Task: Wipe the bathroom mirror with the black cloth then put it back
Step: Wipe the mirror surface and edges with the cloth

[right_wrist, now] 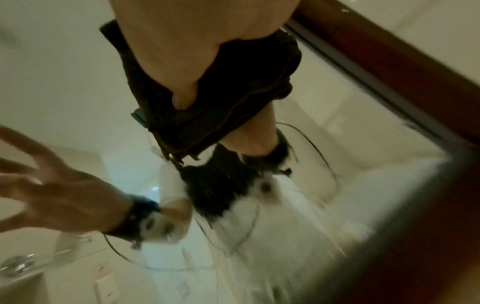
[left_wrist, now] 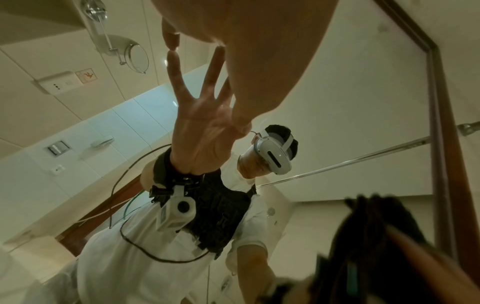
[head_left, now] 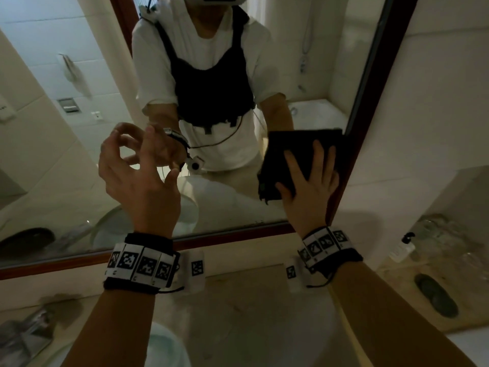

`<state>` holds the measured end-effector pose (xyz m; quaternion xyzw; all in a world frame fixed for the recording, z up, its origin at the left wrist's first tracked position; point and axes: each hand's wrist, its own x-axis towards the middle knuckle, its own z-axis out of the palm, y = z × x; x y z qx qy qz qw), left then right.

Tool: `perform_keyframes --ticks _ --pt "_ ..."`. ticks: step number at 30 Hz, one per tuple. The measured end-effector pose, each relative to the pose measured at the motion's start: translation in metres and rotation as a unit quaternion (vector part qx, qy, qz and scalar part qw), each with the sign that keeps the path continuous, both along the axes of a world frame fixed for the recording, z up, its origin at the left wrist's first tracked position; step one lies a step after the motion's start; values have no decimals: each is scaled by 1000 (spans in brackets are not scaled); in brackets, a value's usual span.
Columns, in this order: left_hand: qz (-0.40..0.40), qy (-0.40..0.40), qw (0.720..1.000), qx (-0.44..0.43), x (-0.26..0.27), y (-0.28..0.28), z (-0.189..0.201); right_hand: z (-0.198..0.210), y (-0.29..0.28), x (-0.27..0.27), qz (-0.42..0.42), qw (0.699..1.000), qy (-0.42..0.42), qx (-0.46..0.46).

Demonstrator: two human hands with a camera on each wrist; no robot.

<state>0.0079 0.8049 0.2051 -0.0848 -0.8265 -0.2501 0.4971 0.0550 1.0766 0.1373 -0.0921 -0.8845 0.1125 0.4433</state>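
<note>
Evidently the wiping step is under way; the folded black cloth (head_left: 299, 157) is pressed flat against the wood-framed bathroom mirror (head_left: 225, 202) near its lower right corner; its return is judged not yet done; the right hand (head_left: 309, 186) is spread flat on the cloth; the left hand (head_left: 137, 178) is held empty, fingers loosely curled, fingertips at the glass.

L hand (head_left: 137, 178) raised, R hand (head_left: 308, 186) flat
</note>
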Motion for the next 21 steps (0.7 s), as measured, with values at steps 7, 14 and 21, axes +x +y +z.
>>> perform_keyframes --ticks 7,14,21 --pt "10 -16 1000 -23 -3 -7 -4 72 -5 -12 16 996 67 59" --pt "-10 -54 998 -32 10 1 -43 16 6 -4 -8 999 28 14" --pt "-8 -46 998 -32 4 5 -55 -47 16 0 12 1000 13 6"
